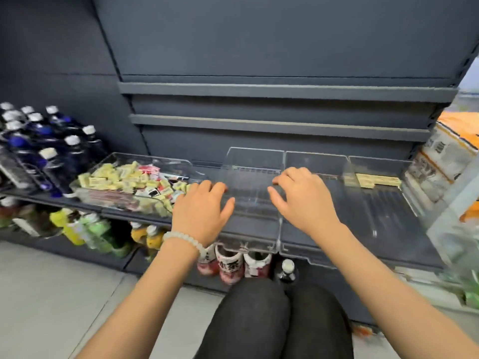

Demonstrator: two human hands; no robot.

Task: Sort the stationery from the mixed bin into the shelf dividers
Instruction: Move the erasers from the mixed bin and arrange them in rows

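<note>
Crouching in front of a dark shelf [363, 229], the person reaches both hands to a clear divider tray [255, 161] at centre frame. Left hand [202, 206] lies on the tray's left wall, fingers spread and nearly straight, gripping nothing; a white bead bracelet [182, 238] circles its wrist. Right hand [303, 198] sits on the tray's right wall, fingers loosely bent and pointing toward 10 o'clock, also holding nothing.

Mixed bin [103, 189], clear plastic, stands on the same shelf at 9 o'clock from the left hand, just beside it. It is filled with small packets, mostly yellow [116, 177], with some red and dark ones toward its far end; labels are too blurred to read.

Second clear divider [316, 158] stands touching the first at 3 o'clock; a third [375, 164] beyond it holds a few pale flat packets [375, 180].

Dark capped bottles [39, 141] stand at 9 o'clock from the bin. Coloured drink bottles [85, 229] fill the shelf below.
</note>
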